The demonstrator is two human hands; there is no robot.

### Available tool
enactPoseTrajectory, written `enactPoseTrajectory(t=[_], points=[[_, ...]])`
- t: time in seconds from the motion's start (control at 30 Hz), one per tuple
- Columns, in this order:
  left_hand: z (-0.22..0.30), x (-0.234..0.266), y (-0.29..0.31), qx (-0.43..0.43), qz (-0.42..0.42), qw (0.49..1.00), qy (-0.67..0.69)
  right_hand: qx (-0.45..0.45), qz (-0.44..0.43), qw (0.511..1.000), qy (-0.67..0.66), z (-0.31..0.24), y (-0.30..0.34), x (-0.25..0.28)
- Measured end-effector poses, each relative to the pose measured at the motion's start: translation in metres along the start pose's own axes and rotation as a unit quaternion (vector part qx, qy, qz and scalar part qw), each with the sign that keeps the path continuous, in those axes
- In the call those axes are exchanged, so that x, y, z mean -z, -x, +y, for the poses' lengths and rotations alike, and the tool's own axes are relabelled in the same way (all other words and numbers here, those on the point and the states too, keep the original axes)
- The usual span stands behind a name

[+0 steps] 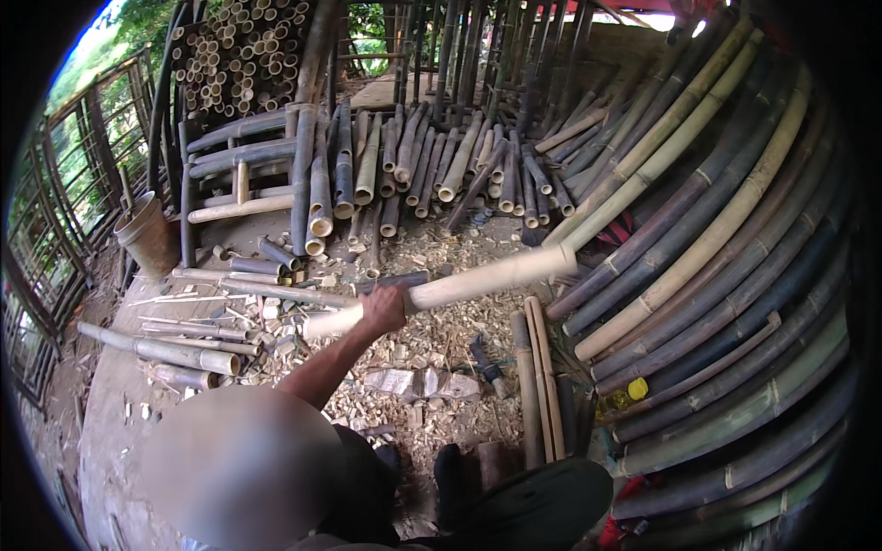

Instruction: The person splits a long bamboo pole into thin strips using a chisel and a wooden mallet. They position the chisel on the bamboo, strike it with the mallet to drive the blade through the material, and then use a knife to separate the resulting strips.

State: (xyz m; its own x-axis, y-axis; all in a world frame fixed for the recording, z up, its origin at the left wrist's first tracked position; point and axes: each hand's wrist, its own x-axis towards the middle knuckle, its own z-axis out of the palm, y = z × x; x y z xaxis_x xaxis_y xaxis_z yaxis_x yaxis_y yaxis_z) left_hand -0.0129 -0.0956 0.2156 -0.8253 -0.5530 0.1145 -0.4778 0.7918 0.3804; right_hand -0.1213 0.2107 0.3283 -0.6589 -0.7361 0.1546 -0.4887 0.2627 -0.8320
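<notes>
My left hand (384,309) is closed around a pale bamboo length (491,278) near its lower left part. The bamboo slants up to the right, held above the chip-covered ground, and its far right end is smeared by motion. Below it lies a light, rough-hewn wood block (423,384) among the shavings. A short dark object (487,365), whose kind I cannot make out, rests to the right of that block. My left forearm comes in from the lower left, partly hidden by a blurred patch. My right hand does not show.
Long bamboo poles (707,248) line the right side, with a yellow-capped bottle (636,389) among them. Cut bamboo pieces (423,170) lean in a row ahead. At left stand a bucket (147,236) and a bamboo frame (241,163); loose sticks (197,347) lie nearer.
</notes>
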Motion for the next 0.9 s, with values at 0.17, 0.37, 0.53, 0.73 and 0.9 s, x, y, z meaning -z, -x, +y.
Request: enactPoseTrajectory(t=[0.17,0.37,0.53,0.73,0.9], points=[[-0.039,0.007,0.005,-0.183,-0.011,0.979,-0.085,-0.038,-0.043,0.996,0.063,-0.004,-0.045,-0.025],[-0.037,-0.056,0.035,-0.365,-0.119,0.903,-0.191,-0.054,-0.031,0.998,0.019,0.01,-0.035,-0.025],[-0.029,-0.11,0.047,-0.445,-0.127,0.86,-0.213,-0.071,-0.002,0.995,-0.073,0.024,-0.004,-0.019],[-0.028,-0.146,0.084,-0.334,0.033,0.928,-0.163,-0.143,0.029,0.977,-0.155,0.059,0.048,-0.022],[-0.003,-0.163,0.167,0.168,-0.107,0.949,0.245,-0.219,0.057,0.957,-0.181,0.094,0.091,-0.025]])
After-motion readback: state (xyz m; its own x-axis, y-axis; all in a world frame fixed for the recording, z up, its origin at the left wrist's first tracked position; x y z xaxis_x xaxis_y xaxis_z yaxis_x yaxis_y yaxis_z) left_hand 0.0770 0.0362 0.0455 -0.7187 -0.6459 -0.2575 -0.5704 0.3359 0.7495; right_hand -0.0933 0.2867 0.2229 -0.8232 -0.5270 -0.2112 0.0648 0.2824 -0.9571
